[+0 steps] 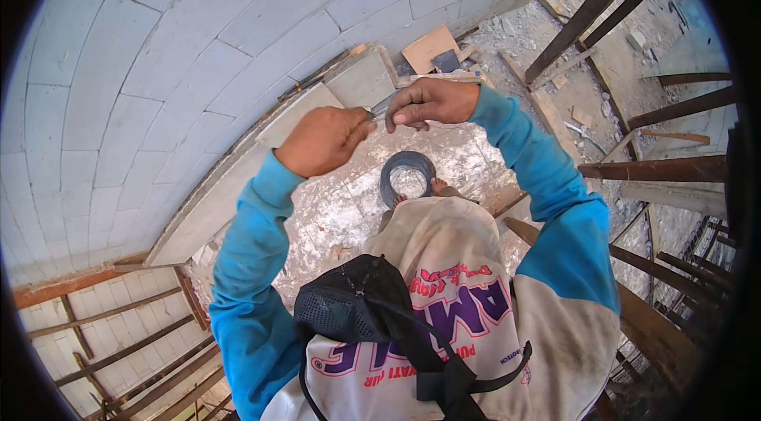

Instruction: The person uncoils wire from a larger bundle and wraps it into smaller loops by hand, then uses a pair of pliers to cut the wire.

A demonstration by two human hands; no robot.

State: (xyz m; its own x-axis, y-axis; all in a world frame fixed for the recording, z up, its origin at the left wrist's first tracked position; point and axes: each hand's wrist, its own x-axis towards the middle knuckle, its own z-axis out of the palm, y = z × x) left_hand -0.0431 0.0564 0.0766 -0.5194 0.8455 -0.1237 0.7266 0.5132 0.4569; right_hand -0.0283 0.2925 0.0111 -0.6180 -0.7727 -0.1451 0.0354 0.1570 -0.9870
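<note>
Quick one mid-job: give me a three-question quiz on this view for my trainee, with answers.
1. What is the wall built of? A) red bricks B) pale blocks C) glass panels
2. True or false: the dark coil hangs on the wall.
3. Which sits higher in the picture, the left hand or the right hand?

Key: 1. B; 2. False, it lies on the floor; 3. Right hand.

Smooth, metal-looking wire coil (407, 159)

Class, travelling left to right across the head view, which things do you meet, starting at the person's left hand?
Bare left hand → bare right hand → long, pale wooden plank → long, dark brown wooden beam.
</note>
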